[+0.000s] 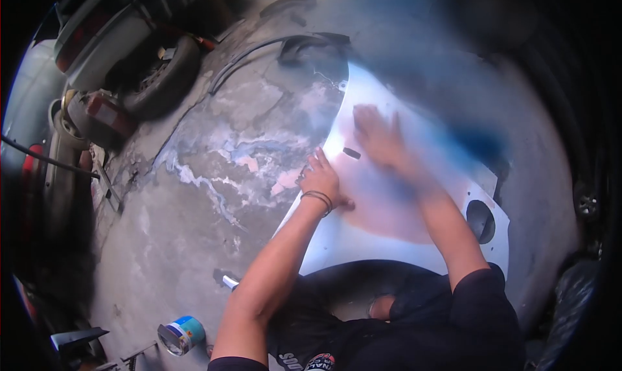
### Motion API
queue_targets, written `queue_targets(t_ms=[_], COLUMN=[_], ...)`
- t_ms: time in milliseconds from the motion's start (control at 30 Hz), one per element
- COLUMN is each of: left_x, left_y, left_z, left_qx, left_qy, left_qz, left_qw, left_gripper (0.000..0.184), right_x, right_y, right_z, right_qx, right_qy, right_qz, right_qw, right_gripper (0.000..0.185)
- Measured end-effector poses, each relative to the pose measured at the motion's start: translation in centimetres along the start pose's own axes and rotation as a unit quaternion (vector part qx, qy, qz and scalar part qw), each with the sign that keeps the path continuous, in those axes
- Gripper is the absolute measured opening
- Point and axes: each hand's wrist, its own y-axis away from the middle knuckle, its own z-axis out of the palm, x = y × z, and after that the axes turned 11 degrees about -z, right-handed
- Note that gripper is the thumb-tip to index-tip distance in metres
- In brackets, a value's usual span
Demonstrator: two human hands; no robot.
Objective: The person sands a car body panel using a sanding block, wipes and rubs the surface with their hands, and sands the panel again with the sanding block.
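A white car body panel [324, 249] with a pinkish patch lies across the lap, its round hole near the right end. My left hand [321, 180], with dark bands at the wrist, rests on the panel's left edge, fingers apart and thumb on the surface. Farther up the panel, my right hand [379, 136] lies on the pinkish area with its fingers spread; it is somewhat blurred, and nothing shows in it. A small dark slot [352, 153] in the panel sits between the two hands.
A blue and white can [184, 335] stands on the stained concrete floor [175, 254] at the lower left. A tire [165, 79] and car parts lie at the upper left. A curved dark strip [243, 55] is beyond the panel. A blurry smear covers part of the upper right.
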Motion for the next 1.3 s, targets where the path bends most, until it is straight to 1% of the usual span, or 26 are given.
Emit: queue_targets(t_ms=[33, 100, 133, 200, 233, 267, 333, 400, 467, 500, 567, 600, 667, 700, 767, 800, 867, 900, 967, 1000, 1067, 1100, 1167, 1200, 1267, 1300], left_x=[0.0, -0.5, -0.5, -0.8, -0.5, -0.2, -0.1, -0.1, -0.2, -0.3, 0.0, 0.0, 0.2, 0.4, 0.5, 0.4, -0.2, -0.4, -0.1, 0.0, 0.4, 0.5, 0.2, 0.1, -0.3, -0.4], left_y=[0.7, 0.7, 0.5, 0.7, 0.8, 0.8, 0.7, 0.8, 1.2, 0.9, 0.5, 0.2, -0.4, -0.4, 0.0, 0.1, 0.1, 0.2, 0.6, 0.4, -0.5, -0.8, -0.9, -0.5, 0.8, -0.3], left_z=[-0.2, -0.3, 0.0, 0.3, -0.1, -0.7, -0.7, -0.7, -1.0, -0.9, 0.0, 0.4, 0.5, 0.3, 0.3, 0.3, 0.3, 0.3, 0.4, 0.4, 0.4, 0.6, 1.3, 1.0, -0.1, 1.4], left_qx=[-0.003, 0.001, 0.015, 0.023, 0.010, -0.002, 0.005, 0.011, 0.001, 0.003, 0.018, 0.016, 0.015, 0.016, 0.016, 0.016, 0.022, 0.023, 0.032, 0.030, 0.006, 0.006, 0.044, 0.044, 0.031, 0.064], left_qy=[0.010, 0.021, 0.034, 0.049, 0.046, 0.042, 0.039, 0.029, 0.024, 0.025, 0.002, 0.009, 0.009, 0.014, -0.022, -0.024, 0.004, 0.005, 0.001, 0.006, -0.055, -0.052, -0.073, -0.073, 0.008, 0.004], left_qz=[0.014, 0.015, 0.029, 0.036, 0.026, 0.021, 0.018, 0.011, 0.017, 0.010, 0.011, 0.013, -0.007, -0.004, -0.010, -0.009, 0.010, 0.005, -0.003, -0.001, 0.009, 0.014, 0.035, 0.037, 0.023, 0.022], left_qw=[1.000, 1.000, 0.999, 0.998, 0.999, 0.999, 0.999, 0.999, 1.000, 1.000, 1.000, 1.000, 1.000, 1.000, 1.000, 1.000, 1.000, 1.000, 0.999, 1.000, 0.998, 0.999, 0.996, 0.996, 0.999, 0.998], left_gripper=[0.169, 0.169, 0.169, 0.169, 0.168, 0.167, 0.167, 0.167, 0.168, 0.168, 0.169, 0.169, 0.170, 0.170, 0.170, 0.170, 0.164, 0.164, 0.156, 0.156, 0.150, 0.150, 0.147, 0.147, 0.139, 0.134], right_x=[0.6, 1.4, 1.5, 1.1, -0.2, -1.7, -3.7, -1.5, 1.2, 2.3, 3.7, 2.5, -1.8, -2.8, -4.1, -3.3, -0.5, -0.2, -0.1, -1.3, -5.3, -6.0, -7.0, -5.9, -2.3, -1.4], right_y=[-1.2, -5.1, -6.4, -7.7, -6.2, -4.3, -1.4, -2.7, -5.8, -7.4, -8.7, -7.9, -4.6, -2.9, -0.2, -0.6, -3.0, -4.6, -6.1, -5.5, -3.0, -1.5, 1.1, 0.5, -2.4, -3.6], right_z=[-0.6, -1.8, -1.1, 0.8, -0.1, -0.7, -1.2, -1.4, -2.1, -1.6, -0.1, -0.3, -1.2, -1.2, -0.8, -1.1, -2.1, -2.5, -2.6, -2.3, -1.6, -2.1, -3.1, -3.0, -2.3, -1.6], right_qx=[0.001, 0.016, 0.018, 0.044, -0.014, -0.015, -0.045, -0.057, -0.035, -0.033, 0.010, 0.006, -0.091, -0.092, -0.070, -0.070, -0.031, -0.030, -0.041, -0.044, -0.043, -0.044, -0.056, -0.056, -0.049, -0.048], right_qy=[-0.006, -0.041, -0.046, -0.004, 0.026, 0.030, 0.017, 0.025, -0.036, -0.039, -0.054, -0.047, 0.053, 0.059, 0.015, 0.014, -0.021, -0.023, 0.010, 0.014, -0.054, -0.050, -0.082, -0.082, 0.034, 0.033], right_qz=[-0.002, 0.057, 0.050, 0.077, 0.035, 0.032, -0.107, -0.125, -0.007, -0.014, 0.042, 0.039, -0.025, -0.025, -0.157, -0.154, -0.049, -0.054, 0.008, 0.007, -0.019, -0.017, -0.139, -0.137, -0.037, -0.038], right_qw=[1.000, 0.997, 0.998, 0.996, 0.999, 0.999, 0.993, 0.990, 0.999, 0.999, 0.998, 0.998, 0.994, 0.994, 0.985, 0.985, 0.998, 0.998, 0.999, 0.999, 0.997, 0.998, 0.985, 0.986, 0.997, 0.998], right_gripper=[0.063, 0.064, 0.064, 0.065, 0.066, 0.066, 0.066, 0.068, 0.068, 0.068, 0.068, 0.068, 0.066, 0.066, 0.064, 0.064, 0.063, 0.063, 0.064, 0.064, 0.065, 0.065, 0.065, 0.065, 0.064, 0.064])
